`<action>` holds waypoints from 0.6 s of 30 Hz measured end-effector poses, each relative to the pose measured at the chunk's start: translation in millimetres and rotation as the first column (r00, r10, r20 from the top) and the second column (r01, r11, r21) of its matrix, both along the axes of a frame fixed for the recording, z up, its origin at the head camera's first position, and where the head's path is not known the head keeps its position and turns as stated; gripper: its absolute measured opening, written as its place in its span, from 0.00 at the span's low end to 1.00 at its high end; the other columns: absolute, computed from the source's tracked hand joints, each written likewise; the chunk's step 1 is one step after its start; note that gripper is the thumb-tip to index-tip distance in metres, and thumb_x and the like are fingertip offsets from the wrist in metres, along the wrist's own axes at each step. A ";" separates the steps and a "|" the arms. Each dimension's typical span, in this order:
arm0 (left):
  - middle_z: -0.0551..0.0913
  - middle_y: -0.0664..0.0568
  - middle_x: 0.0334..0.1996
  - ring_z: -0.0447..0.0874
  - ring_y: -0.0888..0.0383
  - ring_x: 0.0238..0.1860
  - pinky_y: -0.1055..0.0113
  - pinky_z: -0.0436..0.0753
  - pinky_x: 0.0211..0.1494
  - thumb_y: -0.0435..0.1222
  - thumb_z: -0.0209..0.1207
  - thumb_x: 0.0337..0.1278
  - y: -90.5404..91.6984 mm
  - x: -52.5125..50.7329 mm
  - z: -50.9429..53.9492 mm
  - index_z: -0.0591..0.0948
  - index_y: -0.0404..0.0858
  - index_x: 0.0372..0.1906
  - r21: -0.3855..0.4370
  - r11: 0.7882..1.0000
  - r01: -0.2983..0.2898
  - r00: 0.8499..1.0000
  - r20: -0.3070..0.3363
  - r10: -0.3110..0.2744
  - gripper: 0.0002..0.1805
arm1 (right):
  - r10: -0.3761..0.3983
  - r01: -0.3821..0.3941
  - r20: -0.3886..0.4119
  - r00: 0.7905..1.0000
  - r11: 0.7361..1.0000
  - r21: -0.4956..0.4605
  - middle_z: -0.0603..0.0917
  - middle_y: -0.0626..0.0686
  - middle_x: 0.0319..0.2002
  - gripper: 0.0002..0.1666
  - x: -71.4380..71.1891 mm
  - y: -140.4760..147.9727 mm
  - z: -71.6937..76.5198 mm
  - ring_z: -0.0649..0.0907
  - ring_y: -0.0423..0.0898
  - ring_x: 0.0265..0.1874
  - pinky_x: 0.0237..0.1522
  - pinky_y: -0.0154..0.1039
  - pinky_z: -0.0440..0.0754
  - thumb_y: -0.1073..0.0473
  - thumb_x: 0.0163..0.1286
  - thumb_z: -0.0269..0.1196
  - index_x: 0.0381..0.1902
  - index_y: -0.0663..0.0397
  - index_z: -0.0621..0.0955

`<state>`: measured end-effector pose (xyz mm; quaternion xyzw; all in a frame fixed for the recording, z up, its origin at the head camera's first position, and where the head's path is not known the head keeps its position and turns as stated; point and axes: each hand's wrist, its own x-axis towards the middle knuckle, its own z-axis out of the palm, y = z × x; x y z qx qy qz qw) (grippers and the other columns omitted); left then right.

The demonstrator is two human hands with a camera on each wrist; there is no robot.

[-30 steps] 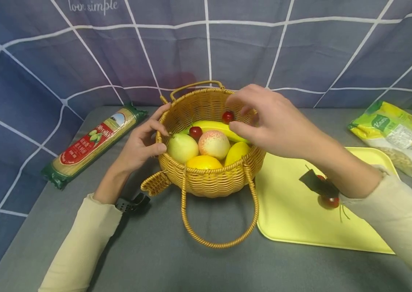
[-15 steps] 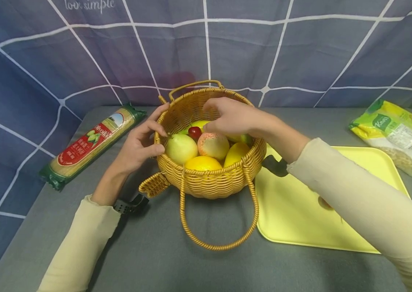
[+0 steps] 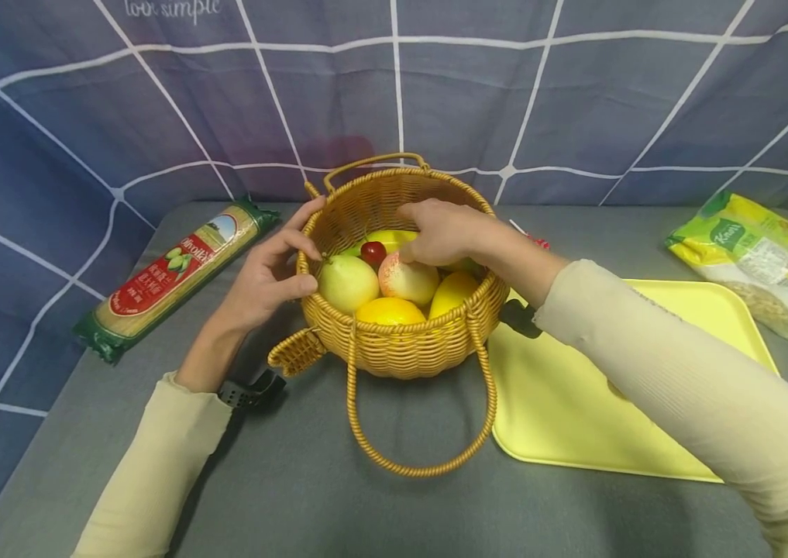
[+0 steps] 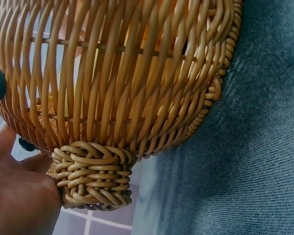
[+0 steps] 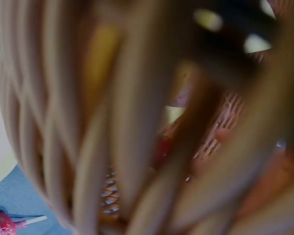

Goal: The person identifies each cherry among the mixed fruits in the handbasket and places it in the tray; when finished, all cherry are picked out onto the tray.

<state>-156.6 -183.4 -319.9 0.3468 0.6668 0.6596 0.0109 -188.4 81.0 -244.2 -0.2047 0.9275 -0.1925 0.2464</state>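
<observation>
A round wicker basket point(image 3: 404, 353) holds a green pear point(image 3: 348, 285), a peach point(image 3: 408, 280), a yellow banana point(image 3: 388, 239), a dark red cherry point(image 3: 373, 252) and two yellow fruits, one a lemon-like fruit point(image 3: 390, 311) at the front. My left hand point(image 3: 264, 271) grips the left rim, fingers over the edge and thumb against the outside. Inside the basket, my right hand point(image 3: 445, 232) reaches above the banana, its thumb at the top of the peach. Its other fingertips are hidden, as is whatever lies beneath the palm. Blurred wicker fills most of the right wrist view.
A yellow tray point(image 3: 554, 418) lies right of the basket, partly under the right sleeve. A pasta packet point(image 3: 177, 267) lies at the left, a Knorr bag point(image 3: 770, 267) at the right. Behind the right forearm is a lollipop point(image 5: 4, 223). A tiled-pattern cloth point(image 3: 463, 101) stands behind.
My right hand has moved left and down into the basket, covering the second cherry and much of the banana. The lollipop now shows behind the forearm. My left hand stays on the rim.
</observation>
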 end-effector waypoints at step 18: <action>0.57 0.41 0.75 0.48 0.46 0.76 0.38 0.51 0.71 0.49 0.73 0.50 -0.9 0.1 -1.2 0.74 0.26 0.38 0.015 1.000 0.003 1.000 0.007 -0.004 0.31 | -0.072 0.061 -0.115 0.991 0.993 -0.098 0.78 0.55 0.44 0.24 2.1 -1.7 -3.8 0.74 0.51 0.44 0.48 0.46 0.71 0.56 0.66 0.61 0.59 0.55 0.78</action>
